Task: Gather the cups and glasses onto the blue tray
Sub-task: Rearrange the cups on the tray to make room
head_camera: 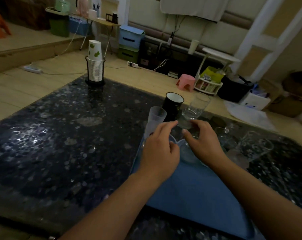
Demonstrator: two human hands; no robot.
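Observation:
The blue tray (190, 187) lies on the dark speckled table in front of me. At its far end stand a frosted glass (156, 116), a black mug (172, 104) with a white inside, and a tall clear glass (196, 108). My left hand (160, 151) hovers over the tray's far left corner, fingers apart, and hides the frosted glass's base. My right hand (204, 144) is spread beside it, its fingertips close to the clear glass's base. A low clear glass (188, 155) sits on the tray under my right hand. Neither hand visibly grips anything.
Right of the tray, more clear glasses (255, 148) stand on the table (60, 144). A stack of paper cups (94, 64) in a black holder stands at the table's far corner. Beyond the far edge, a pink stool (185, 82) and boxes are on the floor.

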